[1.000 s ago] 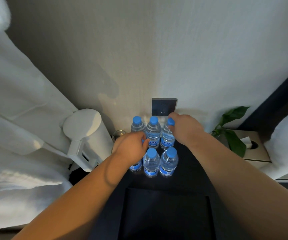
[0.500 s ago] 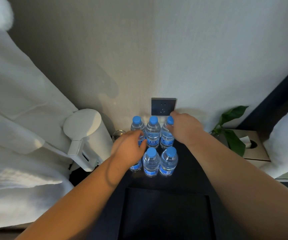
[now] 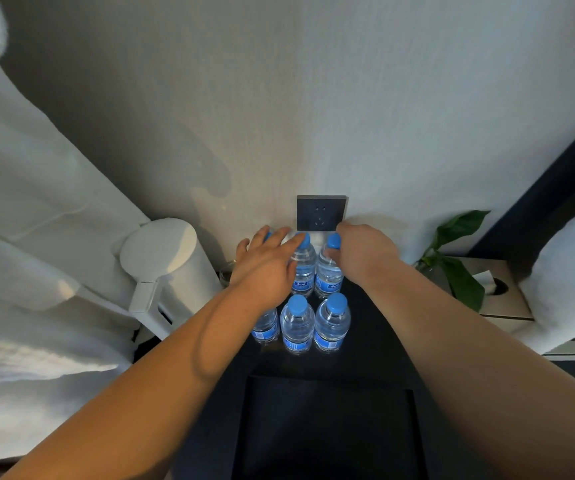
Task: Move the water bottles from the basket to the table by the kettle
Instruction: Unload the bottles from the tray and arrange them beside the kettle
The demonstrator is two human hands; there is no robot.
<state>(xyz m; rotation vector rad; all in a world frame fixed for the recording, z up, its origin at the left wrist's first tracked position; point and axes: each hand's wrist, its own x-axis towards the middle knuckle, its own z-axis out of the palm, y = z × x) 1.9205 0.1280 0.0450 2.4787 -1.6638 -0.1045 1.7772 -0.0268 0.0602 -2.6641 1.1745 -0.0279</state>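
Observation:
Several clear water bottles with blue caps and blue labels stand in two rows on the dark table [image 3: 376, 327], right of the white kettle [image 3: 172, 268]. In the front row, the middle bottle [image 3: 297, 323] and the right bottle [image 3: 333, 322] stand free; the front left bottle [image 3: 266, 327] is partly hidden under my left wrist. My left hand [image 3: 265, 268] reaches over the back row with fingers spread, fingertips on the caps. My right hand [image 3: 362, 254] is closed around the top of the back right bottle [image 3: 329, 275]. The dark basket [image 3: 327, 427] lies nearest me.
A dark wall socket [image 3: 320, 213] sits just behind the bottles. A small glass [image 3: 227, 271] stands between kettle and bottles. A green plant [image 3: 459, 268] and a tissue box [image 3: 497, 289] stand to the right. White fabric [image 3: 30, 237] hangs at the left.
My left hand has opened and moved from the front left bottle forward to the back row's caps. My right hand stays on the back right bottle.

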